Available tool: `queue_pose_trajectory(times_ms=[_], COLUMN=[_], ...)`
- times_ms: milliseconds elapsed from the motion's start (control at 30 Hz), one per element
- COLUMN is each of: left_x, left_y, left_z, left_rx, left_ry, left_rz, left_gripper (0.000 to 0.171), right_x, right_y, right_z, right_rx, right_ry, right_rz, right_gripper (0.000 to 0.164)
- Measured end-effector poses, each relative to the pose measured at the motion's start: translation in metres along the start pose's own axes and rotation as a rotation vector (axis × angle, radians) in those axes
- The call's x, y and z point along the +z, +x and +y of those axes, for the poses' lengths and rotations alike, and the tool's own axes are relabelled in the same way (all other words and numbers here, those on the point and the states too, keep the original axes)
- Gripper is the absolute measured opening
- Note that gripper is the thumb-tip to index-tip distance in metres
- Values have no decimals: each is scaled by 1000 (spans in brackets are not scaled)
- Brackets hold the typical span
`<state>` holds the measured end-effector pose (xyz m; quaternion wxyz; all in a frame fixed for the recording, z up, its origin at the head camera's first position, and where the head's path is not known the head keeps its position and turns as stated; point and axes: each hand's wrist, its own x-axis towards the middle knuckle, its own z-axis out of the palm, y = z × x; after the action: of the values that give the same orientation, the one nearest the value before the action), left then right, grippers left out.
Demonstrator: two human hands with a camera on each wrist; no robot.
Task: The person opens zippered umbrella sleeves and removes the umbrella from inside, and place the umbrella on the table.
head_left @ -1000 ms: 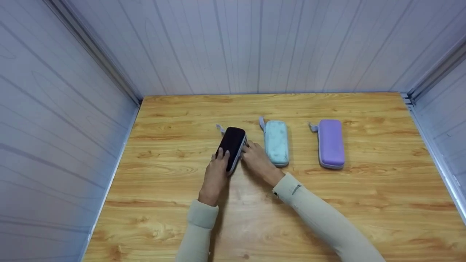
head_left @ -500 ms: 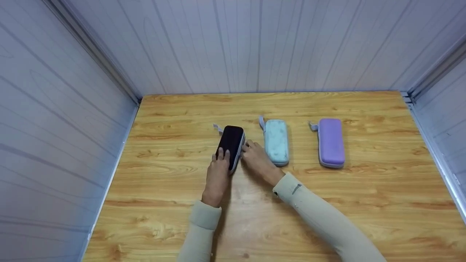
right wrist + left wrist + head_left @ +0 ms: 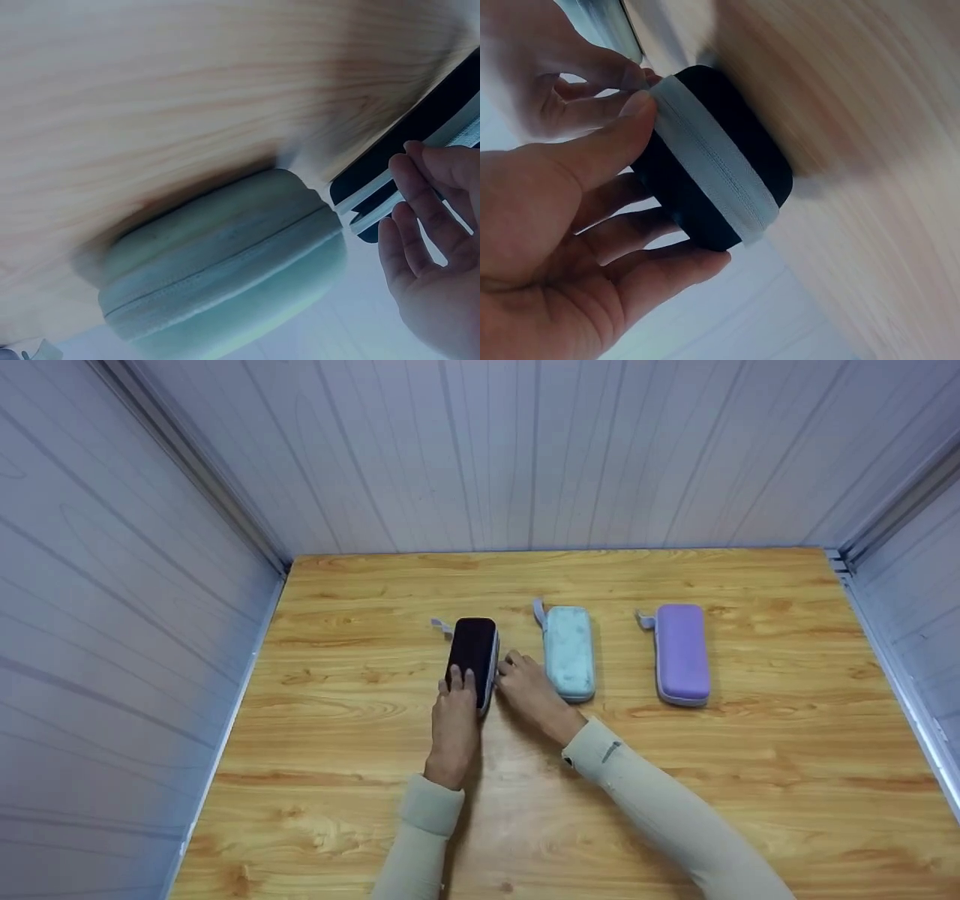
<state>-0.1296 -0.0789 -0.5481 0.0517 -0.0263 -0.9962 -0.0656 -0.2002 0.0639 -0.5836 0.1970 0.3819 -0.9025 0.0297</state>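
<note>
A black zip-up hard case (image 3: 474, 646) with a grey zipper band and a grey wrist strap (image 3: 442, 626) lies on the wooden table. My left hand (image 3: 454, 724) holds its near end, fingers on the top and thumb against the zipper band (image 3: 716, 161) in the left wrist view. At the case's right side, my right hand (image 3: 531, 688) pinches at the zipper with curled fingers; the pull itself is hidden. In the right wrist view the two band edges (image 3: 367, 191) stand apart toward the far end, while the near end's zipper looks closed.
A pale teal marbled case (image 3: 570, 652) lies just right of my right hand, its strap at the upper left. Farther right is a purple case (image 3: 682, 652). Panelled walls (image 3: 487, 457) bound the table (image 3: 337, 810) at the back and sides.
The black case has turned counterclockwise, its far end swinging left and its near end moving right. My left hand has shifted right with it; the right hand has barely moved.
</note>
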Motion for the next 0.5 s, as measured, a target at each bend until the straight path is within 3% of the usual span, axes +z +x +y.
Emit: queue_pose_trajectory(times_ms=[500], left_x=[4], left_y=[-3], left_z=[4], left_rx=[-38], left_ry=[-14], left_rz=[51], left_gripper=[50], right_x=[-2], right_y=[-3], right_z=[-2], right_rx=[-14], right_ry=[22], right_rz=[2], right_gripper=[9])
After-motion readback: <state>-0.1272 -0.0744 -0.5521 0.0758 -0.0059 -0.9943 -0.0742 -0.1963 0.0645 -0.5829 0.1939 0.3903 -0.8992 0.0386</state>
